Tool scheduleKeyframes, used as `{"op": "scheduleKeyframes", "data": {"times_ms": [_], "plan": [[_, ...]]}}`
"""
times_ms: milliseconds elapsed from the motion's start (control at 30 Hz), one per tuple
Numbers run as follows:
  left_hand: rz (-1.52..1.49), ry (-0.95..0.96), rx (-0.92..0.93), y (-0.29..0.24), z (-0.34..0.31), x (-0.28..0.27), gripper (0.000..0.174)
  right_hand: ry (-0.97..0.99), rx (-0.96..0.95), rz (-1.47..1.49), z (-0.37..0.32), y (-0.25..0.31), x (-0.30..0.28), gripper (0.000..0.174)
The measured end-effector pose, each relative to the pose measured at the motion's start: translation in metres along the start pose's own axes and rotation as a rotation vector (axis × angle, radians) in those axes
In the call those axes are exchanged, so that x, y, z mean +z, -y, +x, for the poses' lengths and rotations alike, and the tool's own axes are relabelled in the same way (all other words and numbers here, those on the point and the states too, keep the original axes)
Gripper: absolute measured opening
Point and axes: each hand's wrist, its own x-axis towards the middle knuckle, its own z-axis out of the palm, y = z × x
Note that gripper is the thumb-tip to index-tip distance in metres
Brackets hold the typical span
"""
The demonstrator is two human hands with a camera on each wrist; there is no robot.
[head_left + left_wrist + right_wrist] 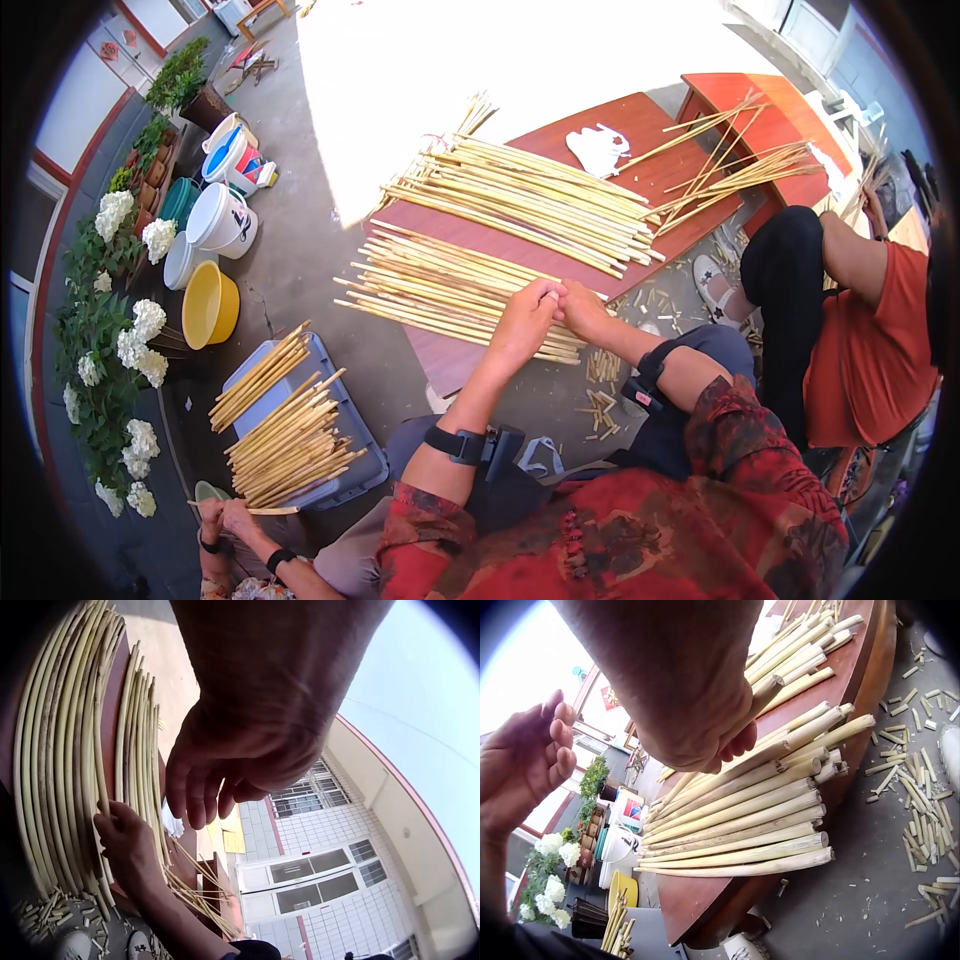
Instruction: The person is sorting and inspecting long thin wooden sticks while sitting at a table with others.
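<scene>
Pale yellow stalks lie in two rows on a reddish-brown table (645, 115), a far row (520, 195) and a near row (440, 285). Over the right end of the near row, my right hand (588, 312) grips one stalk (769, 691) close to its cut end; the right wrist view shows that end sticking out past the curled fingers. My left hand (522, 322) is just to the left, above the same row. Its fingers hang loosely bent in the left wrist view, with nothing between them.
Short cut pieces (602, 412) litter the ground by the table. White gloves (597, 150) and thin stems (745, 175) lie farther back. At lower left, another person's hands (225, 518) hold a stalk beside a grey tray (372, 452) of stalks. A seated person (870, 350) is at right; a yellow basin (211, 305) stands left.
</scene>
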Motion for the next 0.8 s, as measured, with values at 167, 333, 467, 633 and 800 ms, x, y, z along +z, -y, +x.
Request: {"op": "scheduleKeyframes", "data": {"times_ms": [167,333,467,633,800], "plan": [[0.119,0.126,0.066,0.003,0.003,0.003,0.02,0.017,-0.211,0.043,0.004,0.007,-0.013,0.019],[0.175,0.053,0.076,-0.002,0.006,0.001,0.021,0.064,-0.063,0.029,0.001,0.001,-0.017,0.022],[0.068,0.021,0.086,-0.002,0.01,0.001,0.022,0.135,-0.091,-0.18,0.001,-0.009,-0.032,0.024],[0.076,-0.024,0.053,-0.012,0.009,-0.002,0.022,0.033,0.008,-0.193,0.027,-0.022,-0.053,0.022],[0.069,-0.036,0.054,-0.01,0.009,-0.002,0.022,-0.024,0.065,-0.242,0.071,-0.041,-0.058,0.021]]}}
